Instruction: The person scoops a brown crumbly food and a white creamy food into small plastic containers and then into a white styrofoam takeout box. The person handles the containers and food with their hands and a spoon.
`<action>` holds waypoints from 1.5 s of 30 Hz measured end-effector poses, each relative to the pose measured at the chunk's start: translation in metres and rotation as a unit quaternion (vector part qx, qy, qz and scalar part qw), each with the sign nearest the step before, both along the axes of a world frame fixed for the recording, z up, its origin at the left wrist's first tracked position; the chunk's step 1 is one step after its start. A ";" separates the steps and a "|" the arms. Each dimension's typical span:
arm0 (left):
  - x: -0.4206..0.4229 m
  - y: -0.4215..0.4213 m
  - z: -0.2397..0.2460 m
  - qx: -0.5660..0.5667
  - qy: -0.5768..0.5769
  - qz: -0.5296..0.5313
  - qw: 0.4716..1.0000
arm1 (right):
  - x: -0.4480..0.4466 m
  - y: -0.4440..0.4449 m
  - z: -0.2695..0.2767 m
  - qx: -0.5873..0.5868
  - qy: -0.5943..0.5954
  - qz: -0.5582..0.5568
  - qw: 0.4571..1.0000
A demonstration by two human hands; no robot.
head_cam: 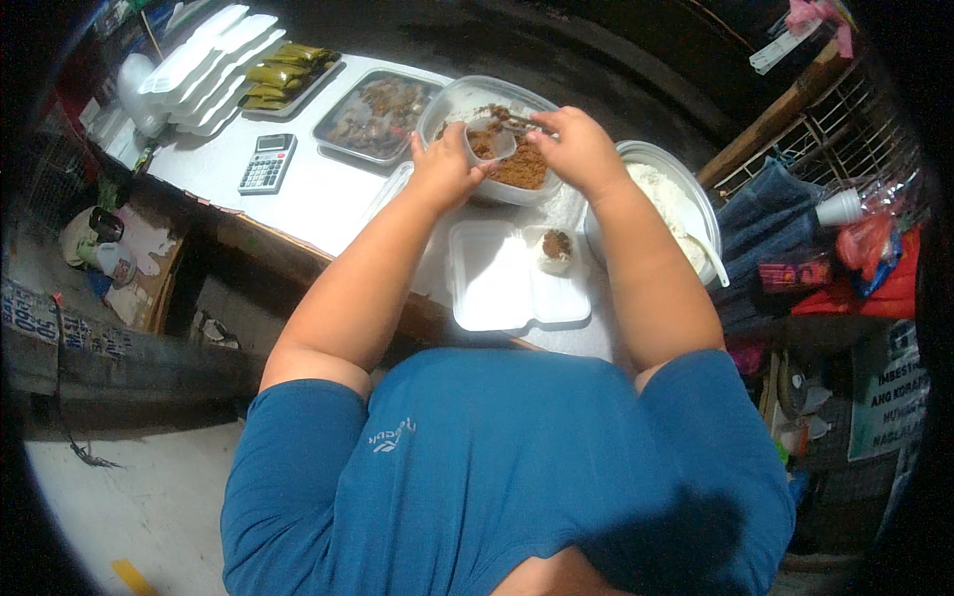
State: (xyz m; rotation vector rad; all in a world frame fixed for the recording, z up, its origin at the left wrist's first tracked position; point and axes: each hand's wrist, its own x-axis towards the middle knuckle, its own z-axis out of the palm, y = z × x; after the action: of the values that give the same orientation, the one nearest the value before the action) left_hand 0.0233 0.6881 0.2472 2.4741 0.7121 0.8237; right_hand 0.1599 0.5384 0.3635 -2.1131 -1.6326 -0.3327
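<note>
My left hand (446, 170) holds a small clear plastic cup (490, 143) over a large plastic tub (550, 195) of brown crumbly food (525, 167). Between the fingers of my right hand (577, 145) is a metal spoon or tongs (528, 121), with brown food at its far end near the cup. An open white foam clamshell box (488, 287) lies nearer to me. In its right part sits a mound of white rice (554, 257) topped with brown food. A tub of white rice (663, 186) with a white ladle (708, 257) stands beside my right forearm.
A covered tray of food (376, 115), a calculator (267, 164) and a tray of leaf-wrapped bundles (287, 74) are on the white table (201, 160) at left. Stacked foam boxes (216, 74) stand at its far left. A wire grille (827, 119) and hanging cloth (771, 216) are at right.
</note>
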 end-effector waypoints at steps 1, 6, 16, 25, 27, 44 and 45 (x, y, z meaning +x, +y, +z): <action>0.000 0.000 -0.002 0.006 -0.015 0.001 1.000 | 0.006 0.001 0.001 -0.027 0.008 -0.038 0.999; -0.002 0.003 -0.003 -0.005 -0.006 0.003 1.000 | 0.021 0.020 0.006 -0.258 -0.031 -0.178 0.949; -0.004 0.003 -0.003 0.002 0.005 -0.007 1.000 | 0.031 0.060 -0.077 -0.390 -0.106 -0.156 0.902; -0.007 0.001 0.003 -0.028 0.014 -0.007 0.999 | 0.022 0.030 -0.031 -0.271 -0.067 -0.205 0.938; -0.007 -0.002 0.003 -0.022 0.004 -0.004 1.000 | 0.023 0.017 -0.022 -0.180 -0.022 -0.199 0.963; -0.005 -0.001 0.000 -0.008 0.013 -0.008 1.000 | -0.021 -0.002 -0.020 0.038 0.022 -0.047 0.998; -0.005 -0.001 0.000 -0.006 0.011 -0.007 1.000 | -0.023 -0.002 -0.014 0.007 -0.007 -0.047 0.999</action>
State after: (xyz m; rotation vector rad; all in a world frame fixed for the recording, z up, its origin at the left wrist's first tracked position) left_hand 0.0186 0.6871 0.2470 2.4793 0.7035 0.7847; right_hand 0.1367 0.5368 0.3499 -2.1861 -1.5374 -0.3891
